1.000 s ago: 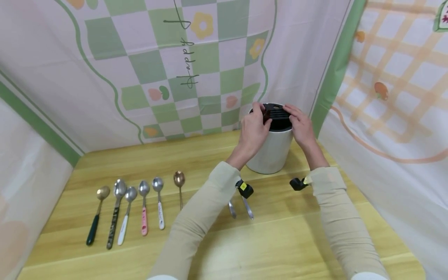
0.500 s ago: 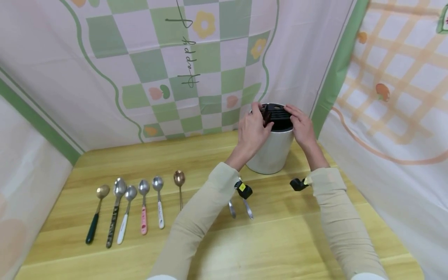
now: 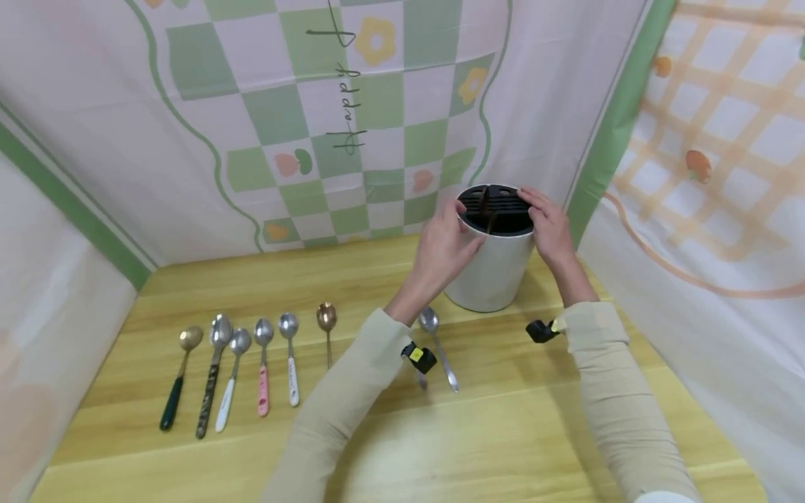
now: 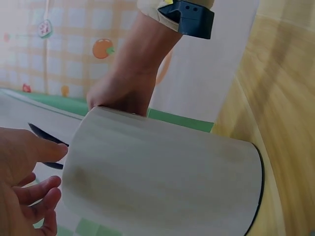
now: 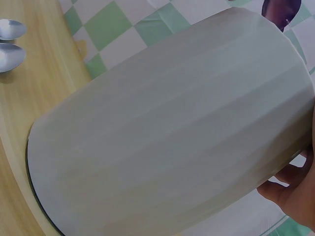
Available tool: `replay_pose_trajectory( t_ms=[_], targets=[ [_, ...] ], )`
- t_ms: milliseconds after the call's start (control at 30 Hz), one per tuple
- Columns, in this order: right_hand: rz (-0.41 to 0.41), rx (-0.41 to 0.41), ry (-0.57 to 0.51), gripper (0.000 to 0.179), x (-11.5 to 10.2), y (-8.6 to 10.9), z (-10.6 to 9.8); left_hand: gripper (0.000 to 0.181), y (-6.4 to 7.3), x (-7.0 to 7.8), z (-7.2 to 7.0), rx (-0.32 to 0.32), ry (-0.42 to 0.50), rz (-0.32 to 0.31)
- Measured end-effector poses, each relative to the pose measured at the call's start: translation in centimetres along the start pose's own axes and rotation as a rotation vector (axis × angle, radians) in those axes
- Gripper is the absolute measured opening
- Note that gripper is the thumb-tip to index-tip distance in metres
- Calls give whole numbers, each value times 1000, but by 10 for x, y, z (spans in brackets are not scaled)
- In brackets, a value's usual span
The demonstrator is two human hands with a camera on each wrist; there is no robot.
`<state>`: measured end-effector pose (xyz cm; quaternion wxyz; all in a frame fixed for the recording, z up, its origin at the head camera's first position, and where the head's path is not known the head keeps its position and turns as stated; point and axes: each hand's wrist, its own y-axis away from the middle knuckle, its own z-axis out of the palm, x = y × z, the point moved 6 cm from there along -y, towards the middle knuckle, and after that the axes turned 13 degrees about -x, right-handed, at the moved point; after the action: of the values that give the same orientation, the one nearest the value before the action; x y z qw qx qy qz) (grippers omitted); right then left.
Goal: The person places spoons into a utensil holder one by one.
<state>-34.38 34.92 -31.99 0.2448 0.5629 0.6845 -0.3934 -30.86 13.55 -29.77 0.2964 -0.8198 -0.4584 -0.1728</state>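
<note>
A white cylindrical utensil holder (image 3: 493,269) with a black slotted top (image 3: 503,208) stands at the back of the wooden table. A thin brown handle (image 3: 486,207) sticks up from one slot. My left hand (image 3: 448,246) is beside the holder's left wall with relaxed fingers (image 4: 34,196), its thumb close to the black rim, and holds nothing. My right hand (image 3: 550,228) grips the right side of the rim, fingers laid over the top. The holder (image 5: 167,132) fills the right wrist view, and the right hand (image 4: 120,91) shows behind the holder (image 4: 162,187) in the left wrist view.
Several spoons lie in a row at the left, from a green-handled one (image 3: 176,384) to a copper one (image 3: 327,328). Two silver spoons (image 3: 438,344) lie under my left forearm. Patterned cloth walls (image 3: 327,105) close in the back and both sides.
My left hand has come down from the holder's top to its side, letting go of the dark handle, which now stands in a slot. My right hand has stayed on the rim.
</note>
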Motion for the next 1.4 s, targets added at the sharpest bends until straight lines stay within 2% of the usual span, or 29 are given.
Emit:
replay_pose_trajectory(
  t_ms=[333, 633, 800, 1100, 1233, 1333, 1400],
  targets=[
    [22, -2, 2, 42, 0, 1, 0, 44, 26, -19, -3, -52, 32, 10],
    [36, 11, -2, 42, 3, 0, 0, 32, 47, -38, -3, -113, 34, -15],
    [32, -2, 3, 43, 2, 0, 1, 27, 59, -51, 1, -164, 12, -63],
    [39, -3, 4, 42, 3, -1, 0, 26, 83, -72, 18, -317, -14, -166],
    [30, 7, -6, 42, 2, -1, 0, 27, 91, -80, 26, -358, -35, -210],
    [28, 6, -3, 42, 1, -1, 0, 17, 96, -84, 31, -378, -50, -233],
    [27, 2, -6, 42, 1, -1, 1, 25, 99, -87, 34, -392, -53, -256]
  ],
)
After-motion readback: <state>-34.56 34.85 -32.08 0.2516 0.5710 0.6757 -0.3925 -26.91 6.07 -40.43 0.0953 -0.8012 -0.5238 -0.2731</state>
